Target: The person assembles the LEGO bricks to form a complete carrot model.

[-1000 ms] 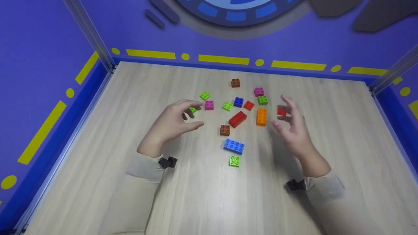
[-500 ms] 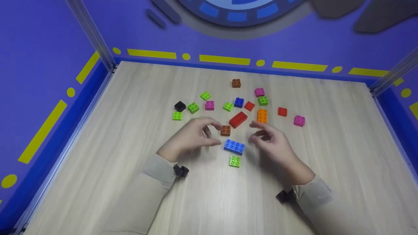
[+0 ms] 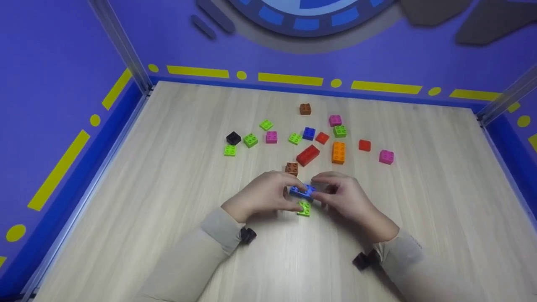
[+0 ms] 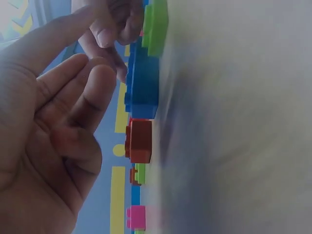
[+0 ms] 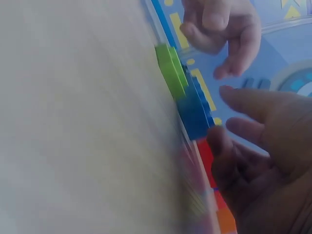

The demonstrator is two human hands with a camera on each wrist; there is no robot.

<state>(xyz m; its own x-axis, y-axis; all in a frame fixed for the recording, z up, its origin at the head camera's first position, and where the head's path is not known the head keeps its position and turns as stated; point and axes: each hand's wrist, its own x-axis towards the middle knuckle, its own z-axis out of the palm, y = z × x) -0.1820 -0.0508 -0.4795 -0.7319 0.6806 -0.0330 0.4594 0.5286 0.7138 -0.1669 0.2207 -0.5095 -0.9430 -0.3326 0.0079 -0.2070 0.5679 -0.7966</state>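
Note:
A blue eight-stud toy brick (image 3: 297,192) lies on the table between the hands, partly covered by fingers. Just nearer to the person is a thin light-green brick (image 3: 306,210), overlapped by the left thumb in the head view. My left hand (image 3: 268,193) hovers at their left, thumb and fingers apart, gripping nothing. From the right, my right hand (image 3: 347,196) reaches over the blue brick's end with bent, parted fingers. In the right wrist view, its fingertips lie close to the blue brick (image 5: 193,114); contact is unclear. A brown brick (image 3: 292,168) sits just beyond the left hand.
Farther back lie a red brick (image 3: 308,155), an orange brick (image 3: 338,152) and a dark blue brick (image 3: 309,133). A black brick (image 3: 233,138) is at left, a pink brick (image 3: 386,157) at right. Blue-purple panels (image 3: 209,50) border the table (image 3: 176,113).
Both hands have come inward and toward the person, from above the outer bricks to the blue and light-green bricks. The outer black and pink bricks have come into view. The bricks stay put.

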